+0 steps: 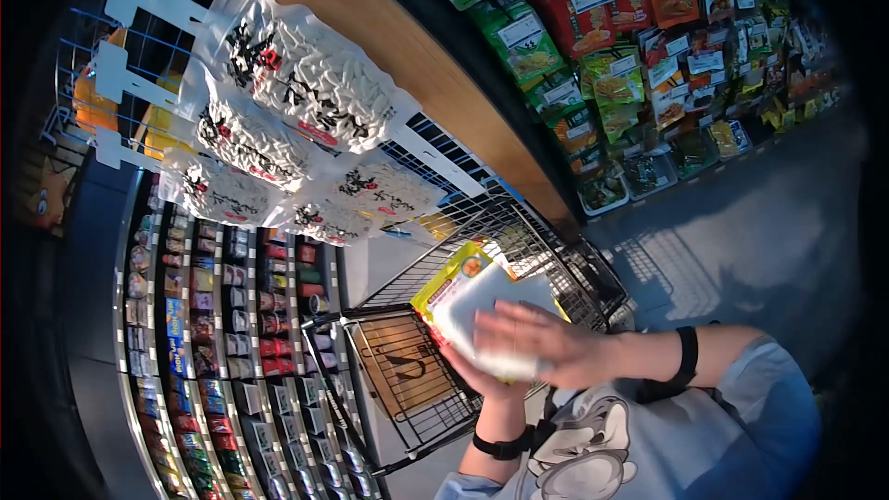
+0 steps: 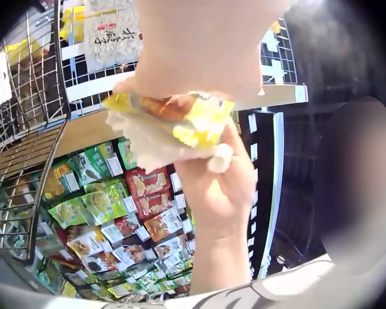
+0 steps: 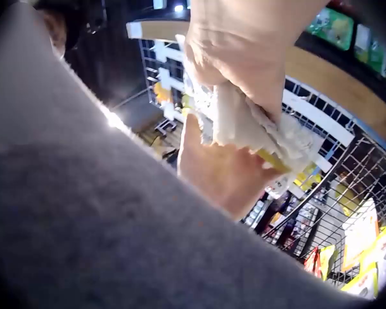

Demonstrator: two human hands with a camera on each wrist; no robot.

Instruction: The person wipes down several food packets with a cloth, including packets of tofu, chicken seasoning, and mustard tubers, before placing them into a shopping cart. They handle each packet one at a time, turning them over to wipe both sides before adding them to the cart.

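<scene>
A yellow-edged food packet point(image 1: 454, 306) with a white back is between my two hands, over the shopping cart point(image 1: 417, 449). Its printed yellow face point(image 2: 209, 119) shows in the left wrist view. My left hand point(image 1: 482, 378) holds the packet from below, with the thumb along one side point(image 3: 222, 177). Across the white back lies my right hand point(image 1: 546, 343), its fingers extended and blurred by motion. The fingertips of both hands are partly hidden by the packet in the wrist views.
Yellow and red packets point(image 3: 379, 257) lie in the cart. Clear bags of black-and-white snacks point(image 1: 315, 74) hang on a wire rack at left. Shelves of packaged goods point(image 1: 231, 315) stand beyond, and bagged food point(image 1: 616, 83) fills a display behind a wooden ledge point(image 1: 435, 46).
</scene>
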